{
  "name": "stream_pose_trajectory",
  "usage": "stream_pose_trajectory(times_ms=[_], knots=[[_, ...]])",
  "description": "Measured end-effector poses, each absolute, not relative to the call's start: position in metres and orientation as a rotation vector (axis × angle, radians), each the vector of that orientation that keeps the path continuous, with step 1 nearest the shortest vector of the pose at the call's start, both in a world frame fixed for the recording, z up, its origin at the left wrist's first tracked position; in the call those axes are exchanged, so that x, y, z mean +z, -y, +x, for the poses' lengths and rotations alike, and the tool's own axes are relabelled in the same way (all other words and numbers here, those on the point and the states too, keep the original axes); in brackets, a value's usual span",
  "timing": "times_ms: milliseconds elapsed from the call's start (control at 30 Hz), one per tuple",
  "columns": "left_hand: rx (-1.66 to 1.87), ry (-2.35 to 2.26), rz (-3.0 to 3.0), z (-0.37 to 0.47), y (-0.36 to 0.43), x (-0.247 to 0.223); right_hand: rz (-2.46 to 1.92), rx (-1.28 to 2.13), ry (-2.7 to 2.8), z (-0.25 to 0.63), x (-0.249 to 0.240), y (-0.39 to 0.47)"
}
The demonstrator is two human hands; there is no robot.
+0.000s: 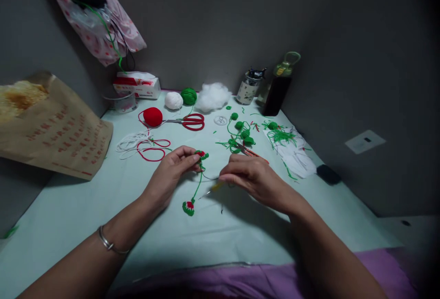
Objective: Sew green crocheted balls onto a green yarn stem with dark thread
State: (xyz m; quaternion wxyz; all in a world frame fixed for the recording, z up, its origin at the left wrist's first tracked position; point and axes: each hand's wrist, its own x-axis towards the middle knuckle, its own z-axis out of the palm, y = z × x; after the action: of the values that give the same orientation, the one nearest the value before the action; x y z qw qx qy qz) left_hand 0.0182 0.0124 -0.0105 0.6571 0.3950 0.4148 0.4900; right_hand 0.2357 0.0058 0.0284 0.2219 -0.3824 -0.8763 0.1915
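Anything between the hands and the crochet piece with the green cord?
Nothing visible. The left hand already pinches the red-and-green crochet piece at its top; the right hand holds a crochet hook just beside its green cord. Only bare table lies between.

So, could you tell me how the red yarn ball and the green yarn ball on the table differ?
The red yarn ball lies nearer the person, beside the red-handled scissors; the green yarn ball sits further back, between the white yarn ball and the white stuffing. A loose red strand loops from the red one across the table; the green one's strand is harder to trace. Both are round, similar in size, and untouched by either hand.
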Motion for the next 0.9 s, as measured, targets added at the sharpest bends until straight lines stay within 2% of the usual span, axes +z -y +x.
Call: stream_pose_trajectory(times_ms=[133, 300, 467, 600, 900], knots=[[1.198, -0.972, 0.855, 0.015, -0.017, -0.011, -1.216, 0.531, 2.281, 0.247, 0.031, -0.012], [1.315, -1.013, 0.820, 0.010, -0.022, -0.012, -1.135, 0.625, 2.583, 0.251, 0.026, -0.010], [1.504, -0.994, 0.728, 0.000, -0.030, -0.009, -1.718, 0.050, 2.561, 0.259, 0.017, -0.019], [1.398, -0.975, 0.683, 0.002, -0.028, -0.007, -2.020, -0.178, 2.557, 0.265, 0.009, -0.033], [1.125, -0.923, 0.739, 0.015, -0.017, -0.012, -1.967, -0.056, 2.456, 0.279, 0.007, -0.040]])
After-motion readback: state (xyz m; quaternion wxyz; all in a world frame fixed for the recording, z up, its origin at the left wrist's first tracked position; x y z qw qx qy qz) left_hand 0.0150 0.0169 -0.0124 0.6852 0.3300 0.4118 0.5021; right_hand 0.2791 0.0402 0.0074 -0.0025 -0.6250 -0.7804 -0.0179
